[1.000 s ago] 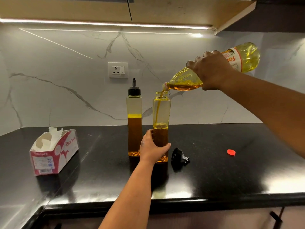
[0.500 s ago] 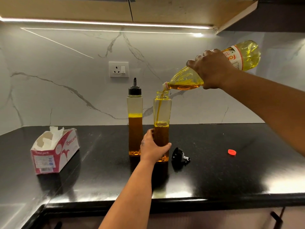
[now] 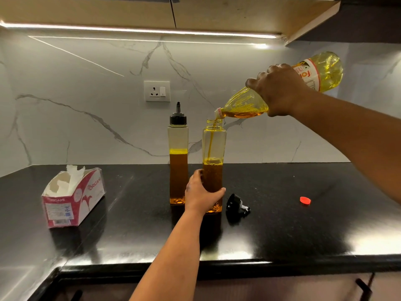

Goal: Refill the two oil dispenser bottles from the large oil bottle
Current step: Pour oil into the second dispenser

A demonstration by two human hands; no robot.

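Two clear, square-sided oil dispenser bottles stand upright and just beside each other on a glossy black countertop (image 3: 282, 231), against a white marble backsplash (image 3: 86, 118). The capped dispenser bottle (image 3: 178, 157), on the left, wears a black spouted top and holds amber oil to a little above half its height. The open dispenser bottle (image 3: 213, 144), on the right and slightly nearer the camera, has its threaded neck bare; its oil stands at about the middle, with a frothy surface where a thin stream of oil (image 3: 210, 144) falls down inside it.

The left hand (image 3: 200, 195) wraps around the lower part of the open bottle, thumb on one side and fingers curled round the other, steadying it on the counter. The right hand (image 3: 280, 90) grips the large oil bottle (image 3: 245, 105) around its middle, fingers curled over the top. That bottle, clear plastic with yellow oil and a red-and-white label, is held in the air, tipped past level: its long axis runs from the base at upper right down to the mouth at lower left, and the mouth sits just above the open bottle's neck.

A black dispenser cap (image 3: 235, 204) lies on its side just right of the open bottle. A small red cap (image 3: 305, 200) lies farther right, well apart. A pink-and-white tissue box (image 3: 73, 198) sits on the left of the counter. A wall socket (image 3: 157, 91) is set in the backsplash.
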